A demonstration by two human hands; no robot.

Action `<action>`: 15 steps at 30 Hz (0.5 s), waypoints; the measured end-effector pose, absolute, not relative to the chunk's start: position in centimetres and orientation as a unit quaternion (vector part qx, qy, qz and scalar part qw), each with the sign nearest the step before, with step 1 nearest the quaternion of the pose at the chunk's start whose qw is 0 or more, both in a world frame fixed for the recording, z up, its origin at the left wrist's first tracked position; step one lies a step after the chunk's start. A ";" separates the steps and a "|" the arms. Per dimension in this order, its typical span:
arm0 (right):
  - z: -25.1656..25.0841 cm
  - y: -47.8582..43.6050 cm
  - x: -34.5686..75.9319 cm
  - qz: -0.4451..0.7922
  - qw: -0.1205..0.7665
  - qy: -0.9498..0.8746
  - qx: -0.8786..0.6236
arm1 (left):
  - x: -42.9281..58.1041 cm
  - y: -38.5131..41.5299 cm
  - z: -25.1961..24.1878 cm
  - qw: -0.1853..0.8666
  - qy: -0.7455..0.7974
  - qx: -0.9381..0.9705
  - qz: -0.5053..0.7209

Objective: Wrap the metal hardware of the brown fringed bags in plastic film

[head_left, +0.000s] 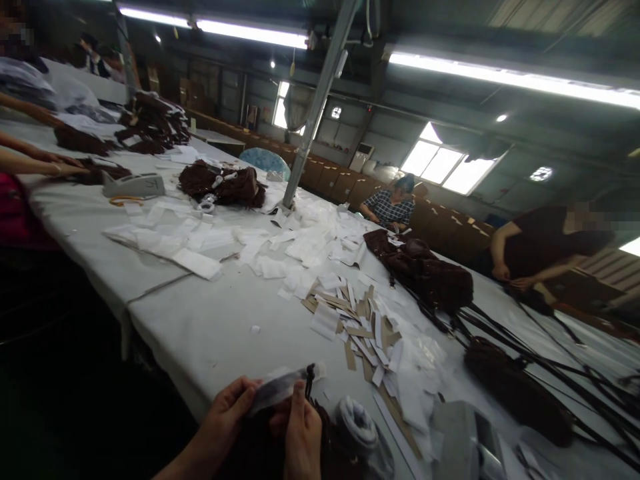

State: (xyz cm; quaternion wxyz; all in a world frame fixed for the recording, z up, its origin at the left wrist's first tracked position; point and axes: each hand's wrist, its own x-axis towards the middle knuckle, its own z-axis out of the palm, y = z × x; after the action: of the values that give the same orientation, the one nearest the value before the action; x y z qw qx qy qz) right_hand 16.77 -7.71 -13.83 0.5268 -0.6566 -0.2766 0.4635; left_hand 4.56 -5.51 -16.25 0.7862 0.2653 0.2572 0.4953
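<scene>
At the bottom of the head view, my left hand [227, 417] and my right hand [301, 437] are closed together on a small clear plastic packet [278, 387] with a dark cord end [310, 377] sticking out of it. Dark brown fabric [260, 447] lies under both hands. A roll of grey-white material [357, 421] sits just right of my right hand. Beyond my hands, a heap of white and tan paper strips [365, 323] is scattered on the white table [210, 327].
Brown fabric piles [425, 270] and long dark straps [525, 340] lie at right. White slips [200, 240] and another brown pile [223, 185] lie further back beside a metal pole [313, 117]. Other people's arms [35, 163] reach in at left; two people [540, 250] work across the table.
</scene>
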 end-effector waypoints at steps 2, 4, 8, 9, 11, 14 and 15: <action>-13.1 -7.3 16.9 0.520 0.570 -0.215 -0.599 | 4.2 -5.8 -16.6 0.773 0.272 0.307 0.484; -12.1 -7.0 16.8 0.573 0.601 -0.153 -0.536 | 3.8 -6.0 -16.6 0.761 0.299 0.345 0.460; -9.5 -6.6 16.8 0.581 0.625 -0.181 -0.489 | 3.6 -5.8 -14.6 0.735 0.348 0.388 0.434; -8.8 -6.5 17.0 0.561 0.621 -0.225 -0.499 | 3.6 -5.6 -14.0 0.717 0.362 0.405 0.437; -7.8 -6.4 17.5 0.501 0.600 -0.314 -0.539 | 3.6 -5.0 -13.0 0.659 0.401 0.453 0.447; -7.3 -6.3 18.1 0.378 0.575 -0.404 -0.602 | 3.2 -4.0 -12.5 0.562 0.463 0.515 0.452; -7.3 -6.4 18.2 0.339 0.572 -0.423 -0.616 | 3.0 -3.7 -12.5 0.550 0.471 0.524 0.449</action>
State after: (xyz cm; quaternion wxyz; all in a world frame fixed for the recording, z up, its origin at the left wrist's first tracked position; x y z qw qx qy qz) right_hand 18.19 -6.35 -7.25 0.5718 -0.6159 -0.4229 0.3390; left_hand 3.02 -3.67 -12.50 0.5497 0.5242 0.4708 0.4489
